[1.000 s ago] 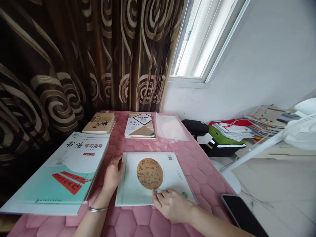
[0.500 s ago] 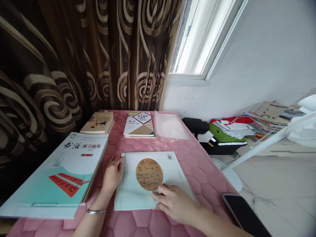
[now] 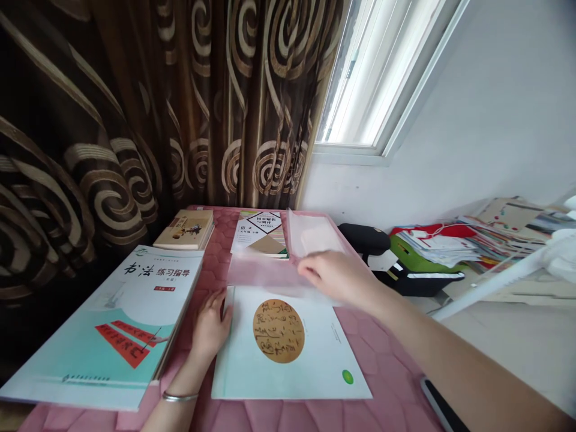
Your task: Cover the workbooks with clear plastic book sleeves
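A pale green book [image 3: 243, 360] with a round brown calligraphy picture lies flat on the pink padded table cover. My left hand [image 3: 210, 327] rests along its left edge, fingers loosely spread, the thumb touching the book's margin. Above the book's far edge, my right hand [image 3: 330, 275] is closed in a pinch on a clear plastic film [image 3: 265, 270], which is blurred by motion. The film stretches leftward from my fingers, and whether it is attached to the book cannot be made out. Beyond it lie a white workbook [image 3: 256, 231] and clear plastic covers [image 3: 310, 231].
To the left lies a stack of large calligraphy books [image 3: 112, 324], with smaller brown books [image 3: 186, 228] behind it. A dark phone [image 3: 443, 408] is partly hidden by my right forearm. A white fan [image 3: 499, 279], a green bag [image 3: 411, 252] and paper piles stand right of the table.
My right hand has left the book's lower middle and moved away from me to beyond its far edge, now pinching film. My left hand stays at the left edge. The view has shifted slightly.
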Demonstrator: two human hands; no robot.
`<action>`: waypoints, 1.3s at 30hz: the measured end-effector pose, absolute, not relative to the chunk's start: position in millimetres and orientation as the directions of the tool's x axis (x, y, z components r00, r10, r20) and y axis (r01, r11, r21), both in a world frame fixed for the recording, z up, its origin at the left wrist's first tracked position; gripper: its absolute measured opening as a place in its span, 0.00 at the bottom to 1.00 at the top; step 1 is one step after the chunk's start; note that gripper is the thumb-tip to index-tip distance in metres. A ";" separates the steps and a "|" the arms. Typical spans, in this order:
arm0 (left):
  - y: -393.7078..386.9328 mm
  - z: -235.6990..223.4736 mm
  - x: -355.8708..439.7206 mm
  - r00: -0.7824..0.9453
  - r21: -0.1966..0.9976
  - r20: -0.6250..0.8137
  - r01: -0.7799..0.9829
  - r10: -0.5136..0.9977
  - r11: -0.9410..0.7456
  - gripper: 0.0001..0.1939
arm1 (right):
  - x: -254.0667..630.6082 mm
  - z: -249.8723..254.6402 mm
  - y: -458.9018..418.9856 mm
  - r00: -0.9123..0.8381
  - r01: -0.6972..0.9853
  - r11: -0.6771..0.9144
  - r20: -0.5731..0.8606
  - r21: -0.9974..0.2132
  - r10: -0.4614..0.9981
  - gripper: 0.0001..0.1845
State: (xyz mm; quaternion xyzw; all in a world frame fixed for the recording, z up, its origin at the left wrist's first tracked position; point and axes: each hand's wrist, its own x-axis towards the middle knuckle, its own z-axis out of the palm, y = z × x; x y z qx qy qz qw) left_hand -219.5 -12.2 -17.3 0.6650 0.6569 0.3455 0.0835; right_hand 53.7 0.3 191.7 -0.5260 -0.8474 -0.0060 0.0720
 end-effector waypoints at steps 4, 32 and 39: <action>-18.9 -11.7 -212.1 -0.077 0.457 0.313 0.886 0.947 -0.078 0.22 | 30.7 205.4 62.8 -0.271 0.962 0.274 0.176 0.007 0.946 0.14; -23.0 -9.2 -210.3 -0.024 0.334 0.270 0.940 0.963 -0.071 0.23 | 21.3 85.7 107.5 -0.382 0.786 0.352 0.048 -0.509 0.923 0.24; -20.3 -10.6 -213.3 -0.003 0.295 0.281 0.952 0.960 -0.083 0.23 | 50.4 54.2 -14.5 -0.622 0.645 0.440 -0.095 -0.625 0.777 0.36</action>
